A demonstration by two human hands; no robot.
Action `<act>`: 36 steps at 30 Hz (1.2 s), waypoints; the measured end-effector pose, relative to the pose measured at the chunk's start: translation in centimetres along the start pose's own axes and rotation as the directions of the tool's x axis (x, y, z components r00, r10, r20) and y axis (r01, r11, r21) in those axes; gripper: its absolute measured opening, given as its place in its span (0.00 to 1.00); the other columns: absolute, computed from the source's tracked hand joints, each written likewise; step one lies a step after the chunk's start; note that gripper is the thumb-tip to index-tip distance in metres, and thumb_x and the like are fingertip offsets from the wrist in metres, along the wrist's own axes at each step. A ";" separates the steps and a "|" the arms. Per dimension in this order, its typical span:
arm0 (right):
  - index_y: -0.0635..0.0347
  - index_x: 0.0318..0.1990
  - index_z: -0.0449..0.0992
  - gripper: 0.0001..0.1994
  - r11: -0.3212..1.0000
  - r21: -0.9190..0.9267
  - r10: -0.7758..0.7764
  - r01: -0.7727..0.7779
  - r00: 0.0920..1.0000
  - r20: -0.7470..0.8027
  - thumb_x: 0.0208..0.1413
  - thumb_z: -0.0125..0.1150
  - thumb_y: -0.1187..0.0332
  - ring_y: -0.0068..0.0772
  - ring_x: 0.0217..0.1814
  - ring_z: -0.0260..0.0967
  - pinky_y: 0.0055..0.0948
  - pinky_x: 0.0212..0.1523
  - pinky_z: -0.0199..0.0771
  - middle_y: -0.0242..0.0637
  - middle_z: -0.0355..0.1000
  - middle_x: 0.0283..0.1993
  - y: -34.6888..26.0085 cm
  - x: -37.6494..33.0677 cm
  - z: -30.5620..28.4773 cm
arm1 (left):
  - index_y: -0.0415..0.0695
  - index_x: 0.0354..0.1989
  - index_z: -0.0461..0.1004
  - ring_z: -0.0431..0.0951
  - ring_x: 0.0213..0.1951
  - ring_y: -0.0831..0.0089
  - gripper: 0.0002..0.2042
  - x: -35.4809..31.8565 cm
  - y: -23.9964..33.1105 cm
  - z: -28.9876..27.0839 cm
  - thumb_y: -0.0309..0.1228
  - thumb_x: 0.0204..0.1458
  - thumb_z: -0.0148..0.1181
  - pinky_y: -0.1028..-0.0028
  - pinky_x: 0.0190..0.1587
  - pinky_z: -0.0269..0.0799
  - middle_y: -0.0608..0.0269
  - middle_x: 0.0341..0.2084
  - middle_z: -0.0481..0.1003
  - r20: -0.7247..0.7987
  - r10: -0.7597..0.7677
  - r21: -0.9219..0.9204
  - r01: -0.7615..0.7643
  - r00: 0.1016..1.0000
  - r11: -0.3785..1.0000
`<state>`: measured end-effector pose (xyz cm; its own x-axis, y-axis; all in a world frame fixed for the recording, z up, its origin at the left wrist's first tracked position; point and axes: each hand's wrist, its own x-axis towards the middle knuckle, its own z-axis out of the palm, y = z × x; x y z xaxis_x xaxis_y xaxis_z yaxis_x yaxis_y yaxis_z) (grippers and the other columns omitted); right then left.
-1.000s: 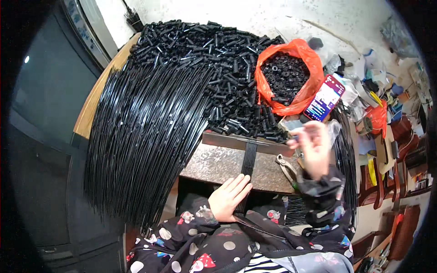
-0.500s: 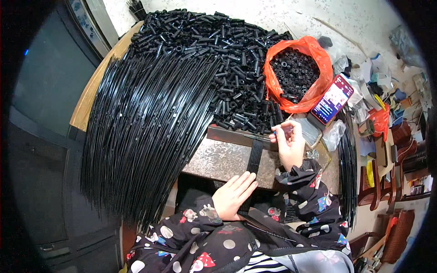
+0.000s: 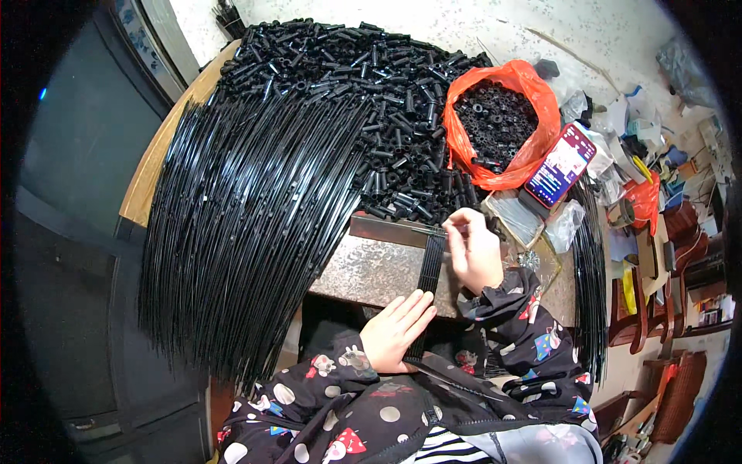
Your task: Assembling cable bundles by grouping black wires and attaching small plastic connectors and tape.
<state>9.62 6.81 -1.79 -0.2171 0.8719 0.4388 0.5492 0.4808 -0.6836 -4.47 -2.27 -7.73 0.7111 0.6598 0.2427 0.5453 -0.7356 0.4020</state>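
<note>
Centre frame: left hand flat, fingers spread, pinning black strip bundle on table; right hand pinches its top—best keep ends flush.

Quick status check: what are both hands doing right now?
Left hand flat on black strip bundle. Right hand pinching bundle's far end. Loose black tubes heaped just beyond.

Wooden table (partly metal-topped) bears black rods, black tubes, orange bag

A home workshop: heaped black plastic tubes, long black strips, cluttered floor.
</note>
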 end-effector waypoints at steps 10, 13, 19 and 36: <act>0.64 0.30 0.67 0.07 0.985 0.032 -0.154 0.169 0.948 -0.280 0.39 0.50 0.77 0.25 0.28 0.64 0.19 0.29 0.62 0.38 0.66 0.27 1.5 0.8 -1.4 | 0.36 0.45 0.52 0.50 0.50 0.56 0.39 -1.1 -1.3 0.0 0.46 0.22 0.57 0.65 0.48 0.47 0.47 0.47 0.50 0.033 -0.074 0.007 0.074 0.997 0.997; 0.69 0.30 0.67 0.07 0.916 -0.401 -0.298 0.015 0.694 -0.655 0.40 0.50 0.78 0.28 0.33 0.64 0.21 0.33 0.63 0.43 0.66 0.31 5.8 1.3 -7.4 | 0.36 0.45 0.52 0.51 0.49 0.57 0.40 -0.5 -1.1 -0.1 0.46 0.21 0.58 0.65 0.48 0.47 0.47 0.46 0.51 0.032 -0.010 0.079 0.008 0.999 0.997; 0.61 0.34 0.67 0.12 0.668 -0.407 0.440 -0.623 0.772 -0.460 0.45 0.42 0.65 0.38 0.39 0.60 0.34 0.40 0.58 0.43 0.63 0.37 10.6 -0.7 -10.1 | 0.36 0.45 0.53 0.51 0.49 0.56 0.40 -0.8 -1.4 0.3 0.47 0.21 0.58 0.66 0.48 0.47 0.47 0.46 0.52 0.013 -0.039 0.052 0.038 0.999 0.998; 0.66 0.52 0.37 0.42 0.785 0.599 -0.353 -0.160 0.679 0.644 0.30 0.61 0.69 0.29 0.54 0.43 0.25 0.51 0.42 0.40 0.42 0.53 -2.6 -4.4 -4.0 | 0.36 0.45 0.53 0.49 0.49 0.53 0.38 1.1 -3.6 1.1 0.49 0.25 0.56 0.63 0.49 0.45 0.46 0.46 0.50 -0.010 0.002 0.024 -0.002 1.000 1.000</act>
<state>12.34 1.35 0.43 -0.8608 0.4820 0.1635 -0.0175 0.2930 -0.9560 -5.13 0.95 -9.90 0.7075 0.6600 0.2527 0.5545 -0.7401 0.3805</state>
